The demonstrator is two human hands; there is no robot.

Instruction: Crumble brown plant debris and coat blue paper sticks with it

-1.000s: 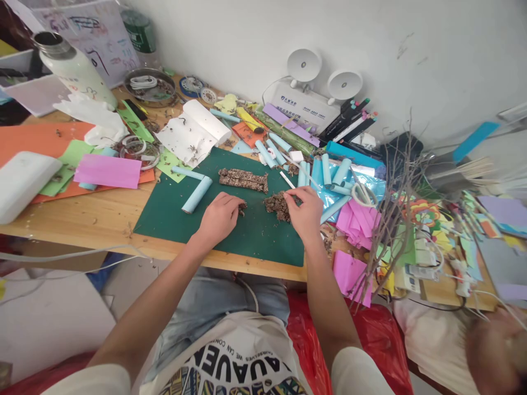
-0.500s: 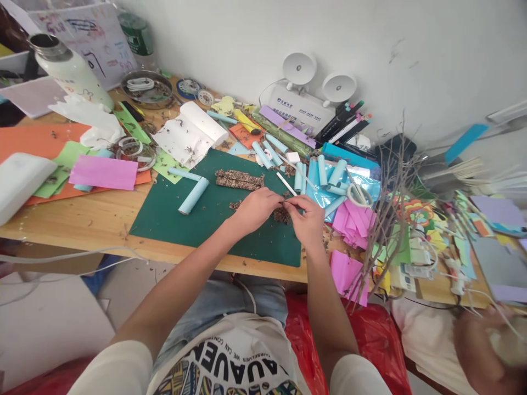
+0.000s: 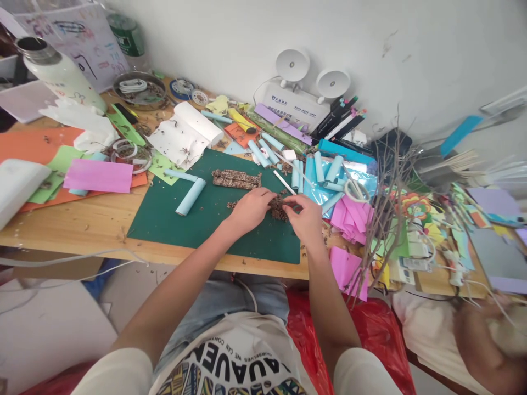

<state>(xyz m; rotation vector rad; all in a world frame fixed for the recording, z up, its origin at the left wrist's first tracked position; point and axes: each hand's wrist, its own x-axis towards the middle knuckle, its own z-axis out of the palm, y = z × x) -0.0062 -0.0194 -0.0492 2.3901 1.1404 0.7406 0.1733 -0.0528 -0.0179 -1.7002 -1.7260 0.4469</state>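
My left hand [image 3: 252, 209] is over the green cutting mat [image 3: 222, 233], its fingertips closed at the edge of a small heap of dry brown bits [image 3: 279, 213]. My right hand [image 3: 305, 218] pinches thumb against fingers on the heap's right side. Whatever lies between the fingers of either hand is too small to make out. Just beyond my left hand, brown crumb-coated rolls [image 3: 236, 179] lie side by side on the mat. To the left are a light blue paper tube [image 3: 190, 197] and a thin blue strip [image 3: 180, 175]. A white stick [image 3: 284, 182] lies behind the heap.
Light blue tubes [image 3: 318, 168], scissors [image 3: 356, 191] and pink paper [image 3: 353, 218] crowd the right. Bare twigs [image 3: 389, 219] stick up beyond them. A white paper roll [image 3: 198, 123] lies behind the mat. An open bottle [image 3: 61, 74] stands at left. Another person's arm [image 3: 480, 334] is at far right.
My hands have parted slightly; a moment ago their fingertips met over the heap. The view has shifted a little, and the tubes and rolls lie as before.
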